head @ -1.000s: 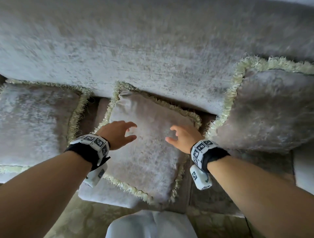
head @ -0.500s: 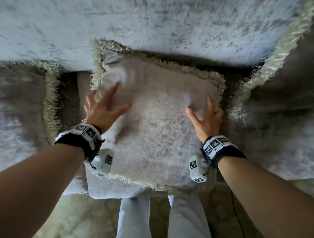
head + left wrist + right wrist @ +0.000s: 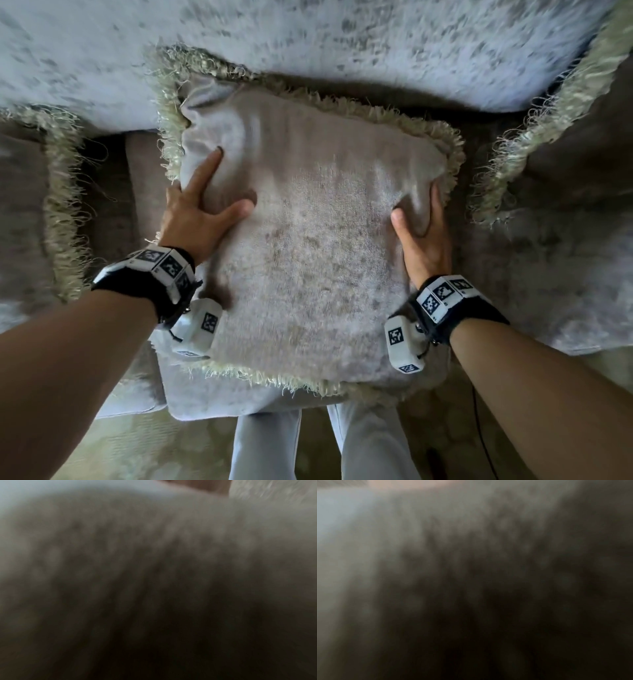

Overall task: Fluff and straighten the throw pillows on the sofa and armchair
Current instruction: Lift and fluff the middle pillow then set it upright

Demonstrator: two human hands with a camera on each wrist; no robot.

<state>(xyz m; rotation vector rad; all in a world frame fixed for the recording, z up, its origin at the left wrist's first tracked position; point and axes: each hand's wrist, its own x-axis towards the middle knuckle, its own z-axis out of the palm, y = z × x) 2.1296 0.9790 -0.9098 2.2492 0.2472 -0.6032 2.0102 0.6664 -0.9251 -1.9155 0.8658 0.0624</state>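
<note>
Beige pillow (image 3: 308,240) with pale green fringe (image 3: 342,106).

Both my wrist views are dark, blurred fabric close up; only a sliver of skin shows at each top edge. In the head view, my left hand (image 3: 197,219) hides its outer fingers behind the middle pillow (image 3: 308,246), and my right hand (image 3: 423,240) does likewise. The left pillow (image 3: 30,205) and right pillow (image 3: 561,240) are cut off by the frame's sides.
</note>
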